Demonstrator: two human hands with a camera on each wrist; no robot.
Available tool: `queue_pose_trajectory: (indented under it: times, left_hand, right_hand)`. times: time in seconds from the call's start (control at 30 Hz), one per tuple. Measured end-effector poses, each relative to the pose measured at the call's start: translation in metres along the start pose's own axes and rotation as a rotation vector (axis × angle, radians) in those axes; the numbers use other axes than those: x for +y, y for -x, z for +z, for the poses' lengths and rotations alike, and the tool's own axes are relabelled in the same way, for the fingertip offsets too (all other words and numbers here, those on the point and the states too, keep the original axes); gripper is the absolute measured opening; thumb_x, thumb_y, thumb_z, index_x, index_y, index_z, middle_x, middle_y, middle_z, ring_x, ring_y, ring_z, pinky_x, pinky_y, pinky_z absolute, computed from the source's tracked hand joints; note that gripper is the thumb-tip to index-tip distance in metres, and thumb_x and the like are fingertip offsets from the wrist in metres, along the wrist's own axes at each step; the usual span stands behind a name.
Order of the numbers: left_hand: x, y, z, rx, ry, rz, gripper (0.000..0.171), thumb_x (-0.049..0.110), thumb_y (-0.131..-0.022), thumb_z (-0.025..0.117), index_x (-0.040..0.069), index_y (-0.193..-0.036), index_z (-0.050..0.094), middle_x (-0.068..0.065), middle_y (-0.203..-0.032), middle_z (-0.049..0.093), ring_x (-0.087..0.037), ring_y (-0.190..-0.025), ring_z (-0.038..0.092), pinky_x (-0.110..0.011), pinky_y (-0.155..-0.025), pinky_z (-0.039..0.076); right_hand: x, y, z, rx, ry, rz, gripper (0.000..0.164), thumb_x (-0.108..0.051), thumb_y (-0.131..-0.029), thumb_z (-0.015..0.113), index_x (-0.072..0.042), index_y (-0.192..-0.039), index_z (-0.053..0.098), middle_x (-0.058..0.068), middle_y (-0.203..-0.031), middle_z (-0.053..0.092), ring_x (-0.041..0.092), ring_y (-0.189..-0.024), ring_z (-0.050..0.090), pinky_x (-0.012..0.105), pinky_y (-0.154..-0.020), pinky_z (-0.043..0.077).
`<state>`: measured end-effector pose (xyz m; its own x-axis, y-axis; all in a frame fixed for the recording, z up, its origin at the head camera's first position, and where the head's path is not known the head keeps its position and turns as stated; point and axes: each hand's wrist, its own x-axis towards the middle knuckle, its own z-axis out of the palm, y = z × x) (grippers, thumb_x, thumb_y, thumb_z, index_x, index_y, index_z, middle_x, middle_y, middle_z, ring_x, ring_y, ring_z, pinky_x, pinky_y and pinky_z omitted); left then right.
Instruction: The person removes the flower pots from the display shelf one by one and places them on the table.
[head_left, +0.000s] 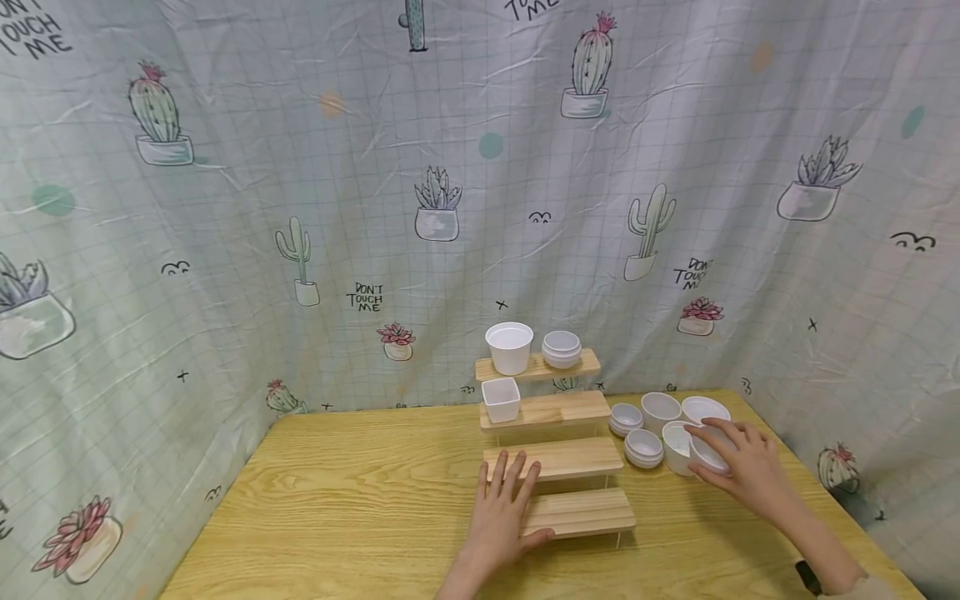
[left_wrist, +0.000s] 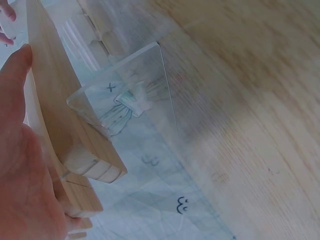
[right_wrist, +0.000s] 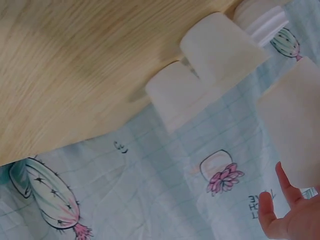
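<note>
My left hand (head_left: 501,517) lies with fingers spread along the left ends of the two lower steps of a wooden tiered stand (head_left: 577,512); in the left wrist view its thumb touches a plank (left_wrist: 60,100). At the right, my right hand (head_left: 750,471) holds a white plastic cup (head_left: 711,452) between thumb and fingers. The right wrist view has this cup (right_wrist: 292,120) tilted and apart from the tabletop. On the top step stand a round white cup (head_left: 510,352) and a small rimmed white pot (head_left: 562,352). A square white cup (head_left: 502,402) sits one step lower.
Right of the stand, small rimmed pots (head_left: 643,450) and round white cups (head_left: 662,412) cluster on the wood-grain table (head_left: 337,500). Clear supports (left_wrist: 130,95) carry the planks. A cactus-print curtain (head_left: 337,208) hangs behind and at both sides.
</note>
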<state>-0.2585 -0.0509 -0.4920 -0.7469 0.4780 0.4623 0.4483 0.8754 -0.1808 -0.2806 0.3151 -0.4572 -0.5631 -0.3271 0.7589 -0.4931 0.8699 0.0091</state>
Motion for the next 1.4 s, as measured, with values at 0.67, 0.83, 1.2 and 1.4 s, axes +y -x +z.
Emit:
queue_pose_trajectory:
  times: [0.67, 0.83, 1.2, 1.4]
  left_hand:
    - [0.000, 0.000, 0.002, 0.003, -0.014, 0.000, 0.087, 0.073, -0.071, 0.043, 0.022, -0.140, 0.027, -0.004, -0.145, 0.030, -0.029, -0.134, 0.026, -0.045, -0.105, 0.023]
    - [0.000, 0.000, 0.002, -0.001, -0.010, -0.003, 0.087, 0.073, -0.072, 0.043, 0.022, -0.140, 0.026, -0.004, -0.145, 0.029, -0.029, -0.134, 0.025, -0.045, -0.105, 0.023]
    - [0.000, 0.000, 0.002, 0.002, -0.016, 0.000, 0.087, 0.074, -0.072, 0.041, 0.023, -0.141, 0.026, -0.004, -0.146, 0.028, -0.028, -0.135, 0.025, -0.044, -0.106, 0.020]
    - [0.000, 0.001, 0.003, 0.026, -0.020, 0.002, 0.088, 0.074, -0.071, 0.043, 0.023, -0.141, 0.026, -0.004, -0.145, 0.030, -0.028, -0.134, 0.026, -0.046, -0.113, -0.002]
  right_hand:
    - [0.035, 0.015, 0.007, 0.001, 0.030, 0.099, 0.051, -0.031, -0.060, 0.077, -0.015, -0.106, 0.060, 0.014, -0.105, 0.055, 0.030, -0.084, 0.044, 0.046, -0.061, 0.025]
    - [0.043, 0.017, 0.008, -0.012, 0.066, 0.123, 0.053, -0.029, -0.060, 0.077, -0.015, -0.107, 0.059, 0.012, -0.106, 0.054, 0.031, -0.085, 0.045, 0.051, -0.061, 0.029]
    - [0.062, 0.023, 0.015, -0.055, 0.111, 0.121, 0.053, -0.033, -0.062, 0.076, -0.015, -0.107, 0.058, 0.011, -0.105, 0.054, 0.032, -0.087, 0.045, 0.052, -0.063, 0.031]
    - [0.071, 0.026, 0.019, -0.097, 0.124, 0.095, 0.055, -0.036, -0.059, 0.076, -0.015, -0.107, 0.058, 0.009, -0.103, 0.054, 0.029, -0.084, 0.046, 0.048, -0.063, 0.030]
